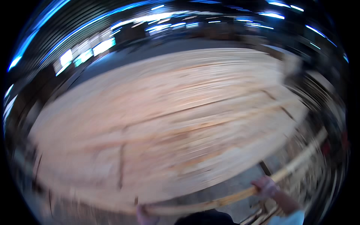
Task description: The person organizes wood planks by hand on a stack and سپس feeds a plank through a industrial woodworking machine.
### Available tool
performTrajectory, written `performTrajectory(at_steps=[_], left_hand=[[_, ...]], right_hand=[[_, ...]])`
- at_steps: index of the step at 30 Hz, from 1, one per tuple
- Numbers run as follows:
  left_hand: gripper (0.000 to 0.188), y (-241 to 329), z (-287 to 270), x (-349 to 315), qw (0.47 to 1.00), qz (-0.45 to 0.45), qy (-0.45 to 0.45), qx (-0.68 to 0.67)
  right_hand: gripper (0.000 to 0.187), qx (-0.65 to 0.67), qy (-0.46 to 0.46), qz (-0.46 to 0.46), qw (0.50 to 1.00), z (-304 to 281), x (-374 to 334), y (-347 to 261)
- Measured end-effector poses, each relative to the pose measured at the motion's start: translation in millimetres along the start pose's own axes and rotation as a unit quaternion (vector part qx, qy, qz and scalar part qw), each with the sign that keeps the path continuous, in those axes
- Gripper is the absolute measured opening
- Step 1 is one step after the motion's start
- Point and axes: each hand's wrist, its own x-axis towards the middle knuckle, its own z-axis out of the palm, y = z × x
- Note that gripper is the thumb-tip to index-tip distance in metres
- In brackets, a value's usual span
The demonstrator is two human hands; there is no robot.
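Motion smears the whole view. A long, narrow wooden strip (225,200) runs along the near edge, rising from the bottom middle toward the right. My right hand (265,186) is closed around it, with the forearm coming in from the lower right. At the bottom, my left hand (145,216) is at the strip's left part; its fingers are too blurred to make out their hold. Beyond the strip spreads a wide layer of pale wooden boards (168,108), lying side by side with dark gaps between some of them.
On the right, thin wooden pieces (318,90) lie in a dark, blurred pile. More loose strips (258,217) are low at the right, near my forearm. Bright windows (84,56) and ceiling lights (272,15) show at the back of the hall.
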Motion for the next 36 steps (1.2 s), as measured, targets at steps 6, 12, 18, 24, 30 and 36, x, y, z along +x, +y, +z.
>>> performTrajectory(at_steps=[6,12,18,24,30,36], left_hand=[[0.012,37.9,100.7,17.7,0.786,-0.122,0.125,-0.593],[0.018,43.3,122.3,-16.3,0.761,-0.192,0.22,-0.579],[0.02,68.5,133.8,-20.6,0.753,-0.186,0.224,-0.59],[0.024,70.8,114.6,-14.5,0.731,-0.141,0.188,-0.64],[0.029,62.9,86.5,-2.3,0.763,-0.107,0.22,-0.598],[0.031,9.3,24.1,18.0,0.746,0.01,0.212,-0.632]], right_hand=[[0.039,0.558,-0.083,0.192,0.803,205.9,63.2,153.6],[0.043,0.237,0.056,-0.018,0.97,111.0,7.7,116.7],[0.054,0.058,0.162,-0.178,0.969,90.5,15.9,117.1],[0.055,0.175,-0.086,-0.004,0.981,132.8,57.8,188.7],[0.047,0.093,-0.108,-0.026,0.989,97.5,73.4,171.6],[0.041,-0.008,-0.092,-0.097,0.991,51.7,89.6,63.4]])
